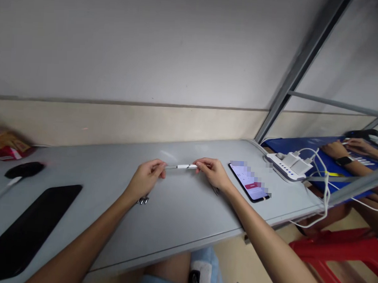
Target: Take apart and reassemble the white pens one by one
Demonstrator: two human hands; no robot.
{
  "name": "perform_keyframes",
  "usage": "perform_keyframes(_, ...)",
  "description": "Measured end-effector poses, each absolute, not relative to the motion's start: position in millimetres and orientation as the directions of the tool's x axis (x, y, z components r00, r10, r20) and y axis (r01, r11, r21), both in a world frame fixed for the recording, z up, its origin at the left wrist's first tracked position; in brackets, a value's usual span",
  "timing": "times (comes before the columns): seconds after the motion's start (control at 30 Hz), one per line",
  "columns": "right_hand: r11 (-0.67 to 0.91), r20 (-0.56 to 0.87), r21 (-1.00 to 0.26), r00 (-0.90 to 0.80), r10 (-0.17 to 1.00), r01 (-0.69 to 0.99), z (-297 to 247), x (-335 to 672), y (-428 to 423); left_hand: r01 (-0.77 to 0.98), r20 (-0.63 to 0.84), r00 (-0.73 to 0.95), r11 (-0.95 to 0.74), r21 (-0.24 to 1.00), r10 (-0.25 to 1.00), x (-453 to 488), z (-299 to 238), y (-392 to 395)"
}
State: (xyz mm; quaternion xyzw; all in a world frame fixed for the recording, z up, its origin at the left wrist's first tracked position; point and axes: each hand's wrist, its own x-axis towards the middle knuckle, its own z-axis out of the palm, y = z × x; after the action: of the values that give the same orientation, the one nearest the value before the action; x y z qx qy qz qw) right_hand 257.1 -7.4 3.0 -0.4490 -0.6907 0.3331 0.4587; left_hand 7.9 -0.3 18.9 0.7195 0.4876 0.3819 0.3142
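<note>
A slim pen [181, 166] spans the gap between my two hands, level and just above the grey desk. Its left stretch is thin and greyish; the right part is a white barrel with a clip. My left hand [147, 178] pinches the left end between thumb and fingers. At the other end, the fingers of my right hand [213, 172] close on the white part, hiding its tip. Several small shiny metal pieces [143, 201] lie by my left wrist. Some dark thin pieces [216, 191], partly hidden, lie under my right hand.
A lit phone [249, 182] lies right of my right hand. Beyond it sits a power strip [285, 167] with white plugs and cables. A black mat [32, 230] and a dark round object [24, 170] are left. Another person's hands [336, 150] work beyond the metal frame [302, 71].
</note>
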Motion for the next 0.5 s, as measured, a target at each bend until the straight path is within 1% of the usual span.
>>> perform_keyframes(0.07,0.37,0.33,-0.874,-0.175,0.928,0.316,3.1,257.3,-7.3,0.411,0.322,0.26,-0.406,0.816,0.91,7.4,18.8,0.6)
perform_keyframes(0.13,0.375,0.336,-0.875,-0.174,0.926,0.306,3.4,257.3,-7.6,0.368,0.371,0.246,-0.44,0.819,0.896,8.0,18.9,0.6)
perform_keyframes(0.23,0.386,0.348,-0.875,-0.177,0.921,0.293,3.8,256.8,-8.3,0.397,0.294,0.182,-0.343,0.851,0.938,9.6,19.7,-1.2)
perform_keyframes(0.27,0.387,0.348,-0.875,-0.178,0.92,0.291,3.8,256.7,-8.3,0.43,0.265,0.18,-0.318,0.845,0.947,9.9,20.0,-1.8)
perform_keyframes(0.33,0.386,0.348,-0.875,-0.175,0.921,0.292,3.7,256.5,-8.0,0.497,0.244,0.22,-0.324,0.805,0.944,9.6,20.7,-2.8)
perform_keyframes(0.4,0.383,0.346,-0.875,-0.172,0.922,0.295,3.3,256.8,-7.4,0.506,0.268,0.26,-0.368,0.78,0.928,8.7,21.3,-3.2)
perform_keyframes(0.5,0.395,0.357,-0.871,-0.176,0.917,0.293,3.1,257.7,-6.8,0.45,0.31,0.253,-0.395,0.801,0.917,7.7,22.9,-3.6)
